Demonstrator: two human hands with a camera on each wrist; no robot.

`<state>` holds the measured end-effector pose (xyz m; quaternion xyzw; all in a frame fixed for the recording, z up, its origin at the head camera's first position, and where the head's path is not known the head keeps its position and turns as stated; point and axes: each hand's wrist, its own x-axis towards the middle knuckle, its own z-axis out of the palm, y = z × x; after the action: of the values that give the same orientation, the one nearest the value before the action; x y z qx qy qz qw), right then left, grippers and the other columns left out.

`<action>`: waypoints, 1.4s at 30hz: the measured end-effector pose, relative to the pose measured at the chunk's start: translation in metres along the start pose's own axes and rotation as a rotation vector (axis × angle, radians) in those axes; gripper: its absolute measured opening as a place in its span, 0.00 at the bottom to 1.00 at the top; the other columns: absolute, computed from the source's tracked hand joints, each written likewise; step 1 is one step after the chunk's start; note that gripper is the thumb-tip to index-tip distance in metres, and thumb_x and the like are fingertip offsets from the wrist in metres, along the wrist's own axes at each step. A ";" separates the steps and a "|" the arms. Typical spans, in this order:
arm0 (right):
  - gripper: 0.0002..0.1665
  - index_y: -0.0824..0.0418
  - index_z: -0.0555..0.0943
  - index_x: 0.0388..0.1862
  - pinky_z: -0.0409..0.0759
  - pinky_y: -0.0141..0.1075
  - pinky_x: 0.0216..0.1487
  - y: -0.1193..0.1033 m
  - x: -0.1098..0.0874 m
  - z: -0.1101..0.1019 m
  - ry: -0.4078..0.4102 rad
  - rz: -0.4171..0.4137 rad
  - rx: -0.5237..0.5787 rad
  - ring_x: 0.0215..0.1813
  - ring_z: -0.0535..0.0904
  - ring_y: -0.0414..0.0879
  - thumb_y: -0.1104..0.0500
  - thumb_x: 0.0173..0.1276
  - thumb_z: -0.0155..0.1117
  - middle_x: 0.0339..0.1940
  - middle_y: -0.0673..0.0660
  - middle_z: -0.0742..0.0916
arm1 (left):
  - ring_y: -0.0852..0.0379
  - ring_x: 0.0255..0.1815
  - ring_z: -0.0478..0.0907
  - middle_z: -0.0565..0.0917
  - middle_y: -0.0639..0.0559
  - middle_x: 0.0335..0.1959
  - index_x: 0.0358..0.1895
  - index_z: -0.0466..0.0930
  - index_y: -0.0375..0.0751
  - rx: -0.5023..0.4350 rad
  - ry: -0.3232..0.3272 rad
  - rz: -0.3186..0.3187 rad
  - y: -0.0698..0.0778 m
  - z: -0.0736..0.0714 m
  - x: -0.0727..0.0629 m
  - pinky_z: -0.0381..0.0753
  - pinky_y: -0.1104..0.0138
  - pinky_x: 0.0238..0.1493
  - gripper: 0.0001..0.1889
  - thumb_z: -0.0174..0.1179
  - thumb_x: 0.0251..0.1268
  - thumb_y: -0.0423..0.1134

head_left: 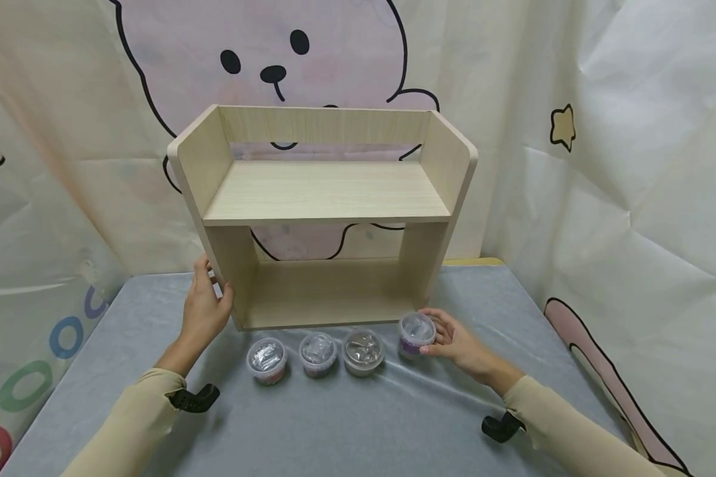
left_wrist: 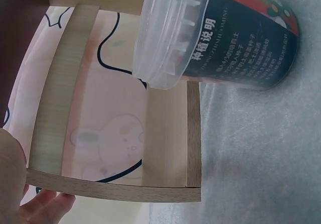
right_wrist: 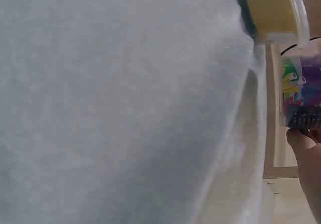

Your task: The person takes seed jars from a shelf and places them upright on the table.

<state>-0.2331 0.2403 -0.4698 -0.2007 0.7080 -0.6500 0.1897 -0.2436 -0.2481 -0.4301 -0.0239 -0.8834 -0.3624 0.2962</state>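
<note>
A two-tier pale wooden shelf (head_left: 328, 192) stands on the cloth-covered table. My left hand (head_left: 205, 308) holds its left side panel low down, with the thumb at the front edge and the fingers along the outer face. My right hand (head_left: 462, 344) grips a lidded plastic cup (head_left: 414, 336) with a purple, colourfully printed side, in front of the shelf's right end. That same purple cup (right_wrist: 303, 91) shows above the thumb in the right wrist view. Left of it stand three more clear-lidded cups: a left one (head_left: 266, 361), a middle one (head_left: 318, 354) and a right one (head_left: 363, 352).
Grey-blue cloth (head_left: 346, 424) covers the table. A cup (left_wrist: 235, 43) with a dark and red label and white writing looms in the left wrist view. Behind and beside the table hangs a printed curtain (head_left: 573, 218). A yellow edge (head_left: 474, 262) shows at the back right.
</note>
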 end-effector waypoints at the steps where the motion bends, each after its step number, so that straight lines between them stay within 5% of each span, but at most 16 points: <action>1: 0.48 0.68 0.54 0.77 0.79 0.26 0.63 0.002 -0.001 0.001 -0.008 0.008 -0.009 0.64 0.78 0.33 0.69 0.64 0.70 0.72 0.65 0.72 | 0.25 0.58 0.79 0.71 0.26 0.64 0.74 0.53 0.40 0.000 0.001 0.001 0.000 0.000 0.000 0.84 0.38 0.43 0.32 0.54 0.69 0.28; 6: 0.47 0.68 0.54 0.76 0.79 0.27 0.62 0.010 -0.002 0.003 -0.057 0.009 -0.024 0.64 0.77 0.34 0.68 0.65 0.70 0.71 0.67 0.72 | 0.24 0.57 0.79 0.71 0.26 0.64 0.74 0.53 0.40 0.000 0.002 0.011 -0.001 0.000 0.000 0.84 0.38 0.42 0.32 0.54 0.69 0.28; 15: 0.46 0.72 0.53 0.74 0.79 0.26 0.60 0.018 -0.004 0.004 -0.110 -0.014 -0.020 0.62 0.78 0.33 0.70 0.65 0.69 0.65 0.56 0.76 | 0.25 0.56 0.79 0.72 0.25 0.63 0.74 0.54 0.39 -0.004 0.005 0.011 -0.001 0.000 0.000 0.83 0.39 0.42 0.32 0.54 0.68 0.27; 22: 0.47 0.73 0.52 0.75 0.78 0.25 0.60 0.020 -0.005 0.005 -0.121 -0.023 -0.053 0.62 0.76 0.32 0.69 0.66 0.69 0.69 0.74 0.71 | 0.27 0.57 0.80 0.71 0.28 0.65 0.74 0.54 0.41 -0.001 0.003 -0.012 -0.001 -0.001 -0.001 0.84 0.40 0.42 0.32 0.55 0.69 0.28; 29: 0.49 0.72 0.52 0.77 0.78 0.24 0.60 0.020 -0.005 0.005 -0.117 -0.011 -0.052 0.62 0.76 0.32 0.69 0.65 0.69 0.69 0.66 0.72 | 0.27 0.57 0.80 0.71 0.27 0.66 0.75 0.53 0.42 -0.029 -0.004 -0.012 -0.003 -0.002 -0.003 0.86 0.39 0.44 0.32 0.54 0.71 0.29; 37: 0.49 0.69 0.53 0.79 0.76 0.23 0.62 0.019 -0.004 0.006 -0.119 0.023 -0.061 0.65 0.74 0.32 0.66 0.67 0.69 0.75 0.75 0.65 | 0.26 0.56 0.80 0.72 0.28 0.65 0.74 0.54 0.42 -0.043 -0.015 0.003 -0.007 -0.004 -0.006 0.86 0.38 0.43 0.31 0.54 0.72 0.28; 42: 0.41 0.71 0.53 0.78 0.75 0.23 0.62 0.015 -0.004 0.007 -0.084 0.056 -0.094 0.64 0.72 0.29 0.61 0.75 0.61 0.77 0.76 0.63 | 0.28 0.56 0.81 0.73 0.30 0.65 0.75 0.56 0.43 -0.059 -0.025 -0.023 -0.007 -0.009 -0.008 0.86 0.39 0.45 0.31 0.55 0.72 0.29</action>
<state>-0.2268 0.2372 -0.4856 -0.2166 0.7343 -0.6017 0.2276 -0.2340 -0.2572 -0.4340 -0.0271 -0.8763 -0.3912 0.2800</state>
